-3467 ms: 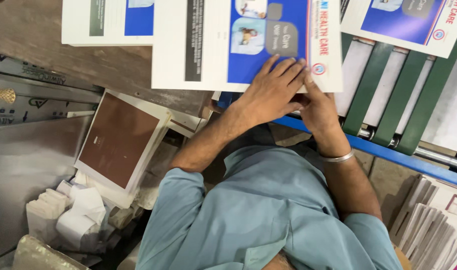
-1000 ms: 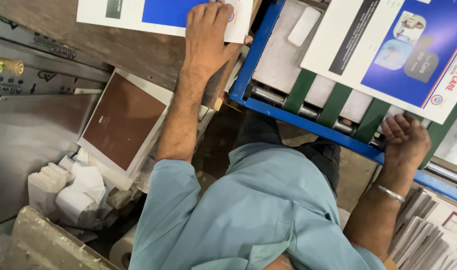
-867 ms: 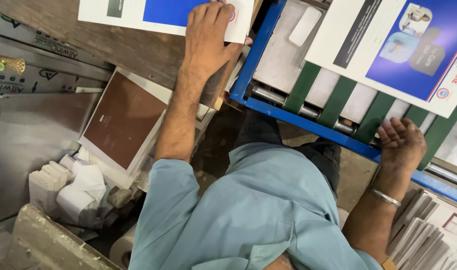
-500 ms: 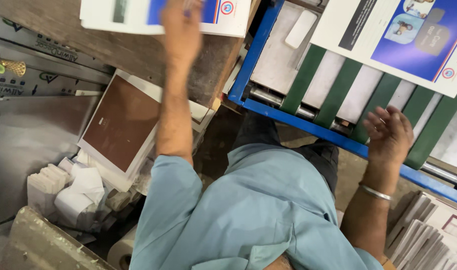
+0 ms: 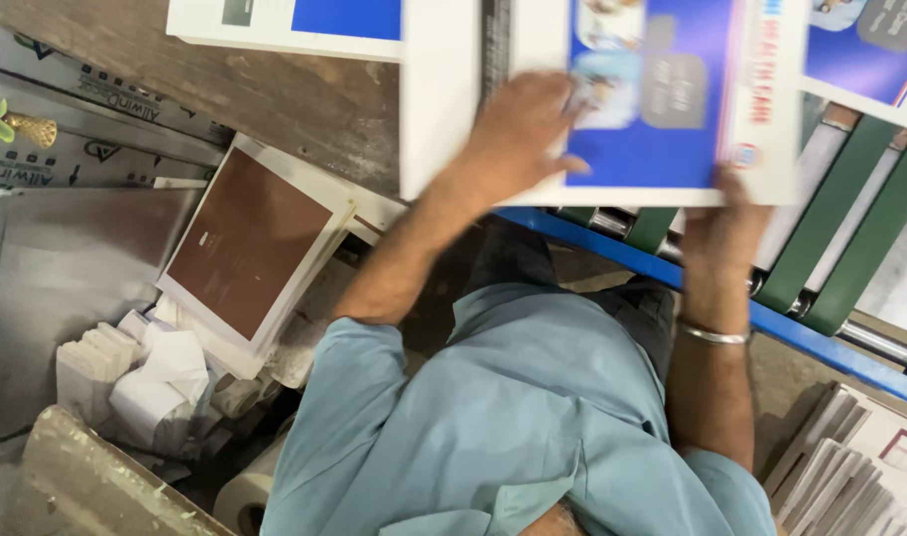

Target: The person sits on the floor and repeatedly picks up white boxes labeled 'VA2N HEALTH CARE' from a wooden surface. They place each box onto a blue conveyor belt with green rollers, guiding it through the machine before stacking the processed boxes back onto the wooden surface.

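At twelve o'clock of the head view, a large printed sheet (image 5: 612, 99), white with a blue panel, lies across the gap between a wooden table (image 5: 305, 99) and a blue-framed conveyor (image 5: 831, 258) with green belts. Its image is blurred. On it at eleven o'clock rests the left hand (image 5: 523, 134), palm down, fingers spread flat on the sheet's white and blue face, pressing rather than pinching. At one o'clock the right hand (image 5: 726, 223) meets the sheet's near edge; its fingers run up under or over the paper, and whether they close on that edge I cannot tell. A metal bangle (image 5: 712, 335) circles the right wrist. Toward ten o'clock another sheet (image 5: 295, 20) of the same kind lies on the table, well apart from the hands. At nine o'clock a brown-faced stack (image 5: 245, 248) leans below the table, with folded white paper (image 5: 136, 367) heaped beside it at eight o'clock. At four o'clock fanned card stacks (image 5: 860, 476) sit just beyond the person's blue shirt (image 5: 513, 417).
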